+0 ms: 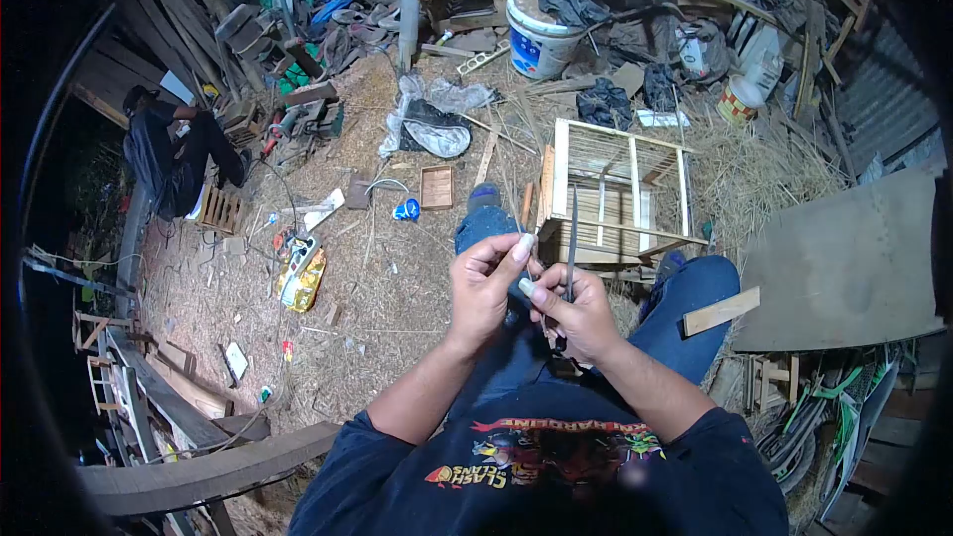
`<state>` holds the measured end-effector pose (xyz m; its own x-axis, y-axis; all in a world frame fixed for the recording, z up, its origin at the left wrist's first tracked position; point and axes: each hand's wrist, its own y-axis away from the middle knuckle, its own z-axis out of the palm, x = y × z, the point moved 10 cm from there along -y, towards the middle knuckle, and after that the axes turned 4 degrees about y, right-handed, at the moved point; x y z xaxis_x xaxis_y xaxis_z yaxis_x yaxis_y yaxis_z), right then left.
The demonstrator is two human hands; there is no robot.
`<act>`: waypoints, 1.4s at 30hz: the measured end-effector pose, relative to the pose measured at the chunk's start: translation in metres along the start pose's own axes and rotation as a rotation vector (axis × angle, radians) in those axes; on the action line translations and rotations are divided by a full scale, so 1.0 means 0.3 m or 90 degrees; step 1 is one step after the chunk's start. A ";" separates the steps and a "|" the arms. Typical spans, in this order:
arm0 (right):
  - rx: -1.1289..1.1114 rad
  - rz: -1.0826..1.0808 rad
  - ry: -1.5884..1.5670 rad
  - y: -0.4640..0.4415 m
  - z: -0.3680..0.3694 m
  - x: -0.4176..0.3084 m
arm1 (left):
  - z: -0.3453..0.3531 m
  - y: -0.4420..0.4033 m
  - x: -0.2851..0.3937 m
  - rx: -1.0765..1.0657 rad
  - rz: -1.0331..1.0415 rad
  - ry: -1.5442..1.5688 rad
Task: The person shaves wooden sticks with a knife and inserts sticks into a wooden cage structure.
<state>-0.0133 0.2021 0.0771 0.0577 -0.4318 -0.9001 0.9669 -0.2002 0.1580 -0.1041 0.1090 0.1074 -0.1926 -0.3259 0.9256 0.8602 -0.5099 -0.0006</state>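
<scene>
Blue-and-white plastic bucket (pixel 537 52), black plastic bag (pixel 576 2) on top; blue can (pixel 406 209) beside small wooden box (pixel 436 189); gold packet (pixel 312 284) on littered floor (pixel 382 323); person (pixel 159 161) seated far left.

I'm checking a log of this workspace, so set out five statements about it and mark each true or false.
1. The right grip holds a blade. True.
2. The black bag lies underneath the bucket. False: it lies on top of the bucket.
3. A blue can lies near a small wooden box. True.
4. A wood strip lies over the left leg. False: it lies over the right leg.
5. A second person sits at the picture's far right. False: that person sits at the far left.
</scene>
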 end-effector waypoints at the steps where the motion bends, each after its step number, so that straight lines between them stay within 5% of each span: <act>1: 0.014 -0.022 0.059 -0.005 -0.007 -0.015 | -0.007 -0.003 0.013 0.007 0.019 -0.018; 5: 0.083 -0.153 0.299 0.005 -0.064 -0.113 | -0.053 -0.004 0.053 0.048 0.068 -0.061; 6: 0.058 0.003 0.248 0.015 -0.068 -0.087 | -0.057 0.007 0.042 0.032 0.010 -0.035; 11: 0.059 -0.015 0.283 0.031 -0.097 -0.070 | -0.122 0.082 -0.020 0.043 -0.068 -0.035; 17: 0.078 -0.226 0.572 0.022 -0.097 -0.049 | -0.354 0.143 -0.072 0.190 -0.089 0.007; 20: -0.177 0.153 0.352 0.014 -0.021 0.236 | -0.478 0.153 -0.063 0.245 -0.082 0.017; 23: -0.322 0.171 0.091 0.001 0.125 0.472 | -0.518 0.184 -0.148 0.233 -0.149 0.007; 25: -0.306 0.206 0.120 -0.093 0.148 0.450 | -0.566 0.217 -0.259 0.265 -0.185 0.036; 29: 0.076 -0.117 0.222 -0.432 -0.082 0.095 | -0.550 0.245 -0.280 0.295 -0.177 0.058; 34: -0.212 0.255 0.047 -0.274 0.128 0.313 | -0.554 0.218 -0.269 0.281 -0.161 0.028; 37: -0.086 0.175 0.087 -0.348 0.073 0.243 | -0.547 0.224 -0.270 0.292 -0.168 -0.006; 39: 0.017 -0.028 0.283 -0.409 -0.006 0.113 | -0.507 0.226 -0.265 0.253 -0.187 -0.084; 42: -0.047 -0.009 0.499 -0.390 -0.016 0.048 | -0.451 0.203 -0.255 0.221 -0.192 -0.116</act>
<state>-0.1242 0.2235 0.0436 0.1768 0.3216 -0.9302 0.9813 -0.1306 0.1413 -0.1009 -0.0047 -0.0147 -0.3988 -0.0445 0.9160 0.8912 -0.2543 0.3757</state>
